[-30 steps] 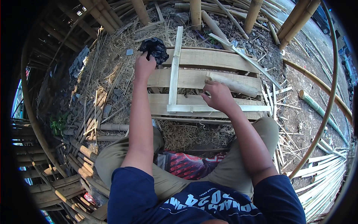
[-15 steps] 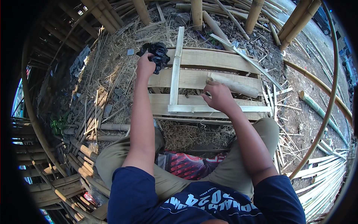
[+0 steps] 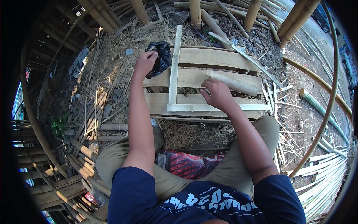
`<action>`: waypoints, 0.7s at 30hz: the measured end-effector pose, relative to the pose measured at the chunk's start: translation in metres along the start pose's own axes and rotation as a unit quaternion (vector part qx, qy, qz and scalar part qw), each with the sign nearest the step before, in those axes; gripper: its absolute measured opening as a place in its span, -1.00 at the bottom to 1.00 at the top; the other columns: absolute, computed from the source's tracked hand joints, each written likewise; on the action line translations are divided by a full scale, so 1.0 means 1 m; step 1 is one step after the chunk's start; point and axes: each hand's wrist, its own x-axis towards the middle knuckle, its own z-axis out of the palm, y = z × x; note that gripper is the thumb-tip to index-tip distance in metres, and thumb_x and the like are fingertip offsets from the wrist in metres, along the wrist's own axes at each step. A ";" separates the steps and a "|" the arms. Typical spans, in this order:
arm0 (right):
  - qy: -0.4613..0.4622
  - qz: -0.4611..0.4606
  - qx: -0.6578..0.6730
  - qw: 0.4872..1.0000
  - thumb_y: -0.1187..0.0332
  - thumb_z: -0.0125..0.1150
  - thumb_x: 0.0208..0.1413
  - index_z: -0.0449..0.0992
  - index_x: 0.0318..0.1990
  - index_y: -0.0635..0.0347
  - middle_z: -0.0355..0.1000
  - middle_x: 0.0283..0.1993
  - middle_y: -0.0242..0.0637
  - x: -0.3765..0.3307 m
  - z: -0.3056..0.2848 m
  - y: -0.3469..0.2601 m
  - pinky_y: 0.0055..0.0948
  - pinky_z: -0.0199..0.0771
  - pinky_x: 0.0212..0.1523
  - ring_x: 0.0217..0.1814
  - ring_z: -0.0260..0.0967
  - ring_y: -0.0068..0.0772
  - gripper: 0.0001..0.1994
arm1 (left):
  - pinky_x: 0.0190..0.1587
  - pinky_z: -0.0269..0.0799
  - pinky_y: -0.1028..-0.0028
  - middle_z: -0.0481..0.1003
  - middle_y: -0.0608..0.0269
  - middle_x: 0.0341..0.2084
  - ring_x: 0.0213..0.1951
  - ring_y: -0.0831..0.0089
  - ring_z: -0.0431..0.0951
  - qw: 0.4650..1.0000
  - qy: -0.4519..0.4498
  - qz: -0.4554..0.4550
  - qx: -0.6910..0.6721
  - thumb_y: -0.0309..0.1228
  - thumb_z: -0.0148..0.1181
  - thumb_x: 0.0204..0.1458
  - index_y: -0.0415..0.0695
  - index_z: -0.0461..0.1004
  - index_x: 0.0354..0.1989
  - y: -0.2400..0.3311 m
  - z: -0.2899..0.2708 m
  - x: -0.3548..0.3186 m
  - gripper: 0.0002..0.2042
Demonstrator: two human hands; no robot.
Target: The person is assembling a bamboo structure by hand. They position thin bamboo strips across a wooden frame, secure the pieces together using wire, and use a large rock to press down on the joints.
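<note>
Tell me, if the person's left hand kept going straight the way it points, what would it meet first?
The left hand points away from the body and is already at the black plastic bag, so that comes first. Beyond it lie straw and bamboo poles, though depth is hard to judge.

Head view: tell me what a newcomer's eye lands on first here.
First, the flat panel of pale bamboo slats at the centre, crossed by an upright thin strip, lying on straw-strewn ground. The left hand is at a crumpled black plastic bag at the panel's upper left corner. The right hand rests on the slats beside a short bamboo piece.
</note>
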 end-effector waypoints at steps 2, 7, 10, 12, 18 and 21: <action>0.038 -0.008 0.034 0.999 0.37 0.32 0.15 0.61 -0.13 0.25 0.56 -0.15 -0.05 0.000 0.001 -0.004 -0.03 0.56 -0.04 -0.09 0.55 0.09 -0.81 | 0.08 0.48 0.40 0.70 0.07 -0.10 -0.07 0.38 0.67 0.992 -0.099 0.080 0.022 -0.33 0.16 0.32 -0.18 0.62 0.13 0.019 -0.003 -0.009 -0.70; 0.093 -0.018 0.181 0.979 0.42 0.30 0.15 0.57 -0.01 0.26 0.55 -0.11 -0.04 0.028 0.009 -0.051 -0.02 0.57 -0.05 -0.09 0.55 0.08 -0.74 | 0.08 0.51 0.39 0.68 0.09 -0.07 -0.08 0.36 0.67 0.977 -0.190 0.084 0.043 -0.44 0.15 0.32 -0.02 0.62 0.19 0.067 -0.017 -0.027 -0.70; 0.108 -0.127 0.152 0.974 0.39 0.31 0.18 0.56 -0.03 0.24 0.56 -0.09 -0.10 0.079 0.026 -0.081 -0.09 0.59 -0.04 -0.02 0.53 -0.01 -0.76 | -0.14 0.66 0.44 0.63 0.19 -0.06 -0.09 0.50 0.62 0.983 -0.174 0.050 0.011 -0.56 0.12 0.32 -0.07 0.60 0.21 0.077 -0.023 -0.025 -0.67; 0.036 -0.157 0.015 0.987 0.28 0.28 0.23 0.58 -0.06 0.17 0.59 -0.09 -0.20 0.107 0.035 -0.099 -0.12 0.58 -0.03 0.09 0.49 -0.12 -0.78 | -0.14 0.65 0.41 0.65 0.15 -0.08 -0.10 0.46 0.64 0.986 -0.131 0.078 0.061 -0.56 0.15 0.30 -0.10 0.62 0.18 0.075 -0.031 -0.025 -0.68; -0.049 -0.008 -0.182 0.982 0.10 0.23 0.26 0.64 -0.19 0.09 0.63 -0.12 -0.26 0.128 0.048 -0.081 -0.09 0.54 -0.08 0.04 0.51 -0.18 -0.73 | 0.09 0.55 0.26 0.66 -0.10 -0.10 -0.05 0.04 0.69 0.986 0.045 0.076 0.139 -0.53 0.28 0.11 -0.10 0.68 0.03 0.061 -0.050 -0.023 -0.70; 0.110 -0.021 -0.099 0.989 0.29 0.27 0.20 0.62 -0.18 0.16 0.58 -0.18 -0.19 0.127 0.053 -0.090 -0.11 0.56 -0.11 -0.09 0.53 -0.08 -0.83 | 0.08 0.56 0.27 0.68 -0.02 -0.09 -0.08 0.11 0.70 0.979 0.033 0.115 0.162 -0.53 0.29 0.10 -0.10 0.67 0.07 0.054 -0.063 -0.030 -0.67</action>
